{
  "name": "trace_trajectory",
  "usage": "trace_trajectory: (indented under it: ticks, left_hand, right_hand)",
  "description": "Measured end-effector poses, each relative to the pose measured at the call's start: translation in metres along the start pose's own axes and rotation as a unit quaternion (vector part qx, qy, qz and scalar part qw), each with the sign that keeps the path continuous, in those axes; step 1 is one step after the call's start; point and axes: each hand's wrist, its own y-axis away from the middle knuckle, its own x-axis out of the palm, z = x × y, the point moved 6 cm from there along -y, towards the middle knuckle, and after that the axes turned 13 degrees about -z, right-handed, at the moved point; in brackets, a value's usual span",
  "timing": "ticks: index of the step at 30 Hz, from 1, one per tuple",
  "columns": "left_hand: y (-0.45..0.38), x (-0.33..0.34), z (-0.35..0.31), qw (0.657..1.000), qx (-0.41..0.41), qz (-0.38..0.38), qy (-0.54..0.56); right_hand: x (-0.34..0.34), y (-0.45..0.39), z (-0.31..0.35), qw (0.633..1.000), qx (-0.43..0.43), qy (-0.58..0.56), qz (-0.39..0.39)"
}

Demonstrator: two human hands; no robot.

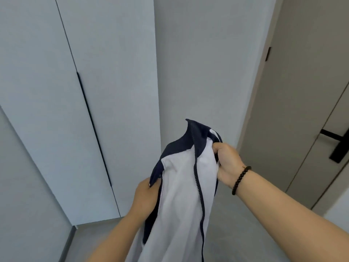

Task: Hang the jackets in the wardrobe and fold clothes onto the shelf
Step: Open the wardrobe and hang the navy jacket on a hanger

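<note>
I hold up a white jacket (pixel 181 186) with a navy collar, navy shoulders and a dark zip down its front. My left hand (pixel 146 193) grips its left shoulder edge. At the collar on the right side, my right hand (pixel 227 163) grips the fabric; a dark bead bracelet sits on that wrist. The jacket hangs down between my forearms and its lower part runs out of view. No hanger shows.
Pale grey wardrobe doors (pixel 66 110) stand shut on the left, with a dark vertical handle groove (pixel 94 129). A plain wall (pixel 207 72) is straight ahead. A beige room door (pixel 302 110) with a black lever handle (pixel 338 146) is on the right. Grey floor (pixel 98 235) lies below.
</note>
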Motion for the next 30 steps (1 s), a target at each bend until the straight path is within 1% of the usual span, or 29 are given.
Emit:
trace_trajectory:
  ticks: [3,6,8,10,11,12,14,15,16,18,19,21,23,24,25,27,28,29,30]
  left_hand:
    - [-0.017,-0.021,-0.032,0.997,-0.022,-0.028,0.067]
    - [-0.029,-0.045,-0.064,0.99,-0.052,-0.069,0.11]
    - [-0.038,-0.051,-0.08,0.991,-0.063,-0.071,0.096]
    - [-0.049,-0.051,-0.087,0.994,-0.068,-0.066,0.061]
    - [-0.053,-0.049,-0.09,0.995,-0.063,-0.062,0.046]
    - [-0.058,-0.047,-0.092,0.996,-0.055,-0.062,0.035]
    - [-0.067,-0.045,-0.092,0.996,-0.039,-0.072,0.02]
    - [-0.071,-0.045,-0.092,0.997,-0.026,-0.075,0.011]
    - [-0.075,-0.045,-0.094,0.997,-0.009,-0.073,-0.002]
    - [-0.081,-0.046,-0.096,0.997,0.033,-0.068,-0.033]
    - [-0.084,-0.048,-0.096,0.995,0.053,-0.072,-0.041]
    - [-0.089,-0.058,-0.097,0.99,0.085,-0.097,-0.061]
    - [-0.095,-0.074,-0.101,0.98,0.128,-0.125,-0.089]
    - [-0.098,-0.084,-0.103,0.972,0.155,-0.136,-0.11]
    - [-0.101,-0.095,-0.106,0.962,0.184,-0.147,-0.141]
    - [-0.112,-0.121,-0.108,0.925,0.242,-0.167,-0.239]
    - [-0.117,-0.132,-0.108,0.904,0.264,-0.175,-0.286]
    - [-0.125,-0.146,-0.105,0.888,0.275,-0.184,-0.32]
    - [-0.131,-0.16,-0.101,0.878,0.28,-0.195,-0.336]
  right_hand:
    - [0.0,-0.031,-0.06,0.994,0.108,0.013,-0.004]
    - [-0.006,-0.051,-0.116,0.979,0.173,0.101,0.026]
    - [-0.008,-0.064,-0.141,0.965,0.203,0.161,0.046]
    - [0.003,-0.069,-0.148,0.956,0.222,0.183,0.065]
    - [0.012,-0.071,-0.146,0.958,0.215,0.177,0.074]
    - [0.023,-0.075,-0.137,0.963,0.179,0.184,0.078]
    - [0.05,-0.079,-0.112,0.972,0.056,0.208,0.098]
    - [0.066,-0.076,-0.097,0.968,-0.013,0.22,0.12]
    - [0.081,-0.072,-0.085,0.957,-0.086,0.234,0.149]
    - [0.107,-0.06,-0.072,0.91,-0.222,0.29,0.197]
    - [0.119,-0.055,-0.074,0.883,-0.266,0.32,0.218]
    - [0.136,-0.055,-0.093,0.84,-0.307,0.375,0.245]
    - [0.151,-0.06,-0.114,0.804,-0.315,0.427,0.269]
    - [0.157,-0.064,-0.126,0.778,-0.317,0.465,0.28]
    - [0.162,-0.069,-0.137,0.742,-0.322,0.51,0.291]
    - [0.171,-0.086,-0.157,0.674,-0.327,0.593,0.295]
    - [0.17,-0.094,-0.163,0.654,-0.314,0.623,0.293]
    - [0.172,-0.102,-0.168,0.648,-0.296,0.639,0.289]
    - [0.174,-0.11,-0.173,0.652,-0.279,0.645,0.284]
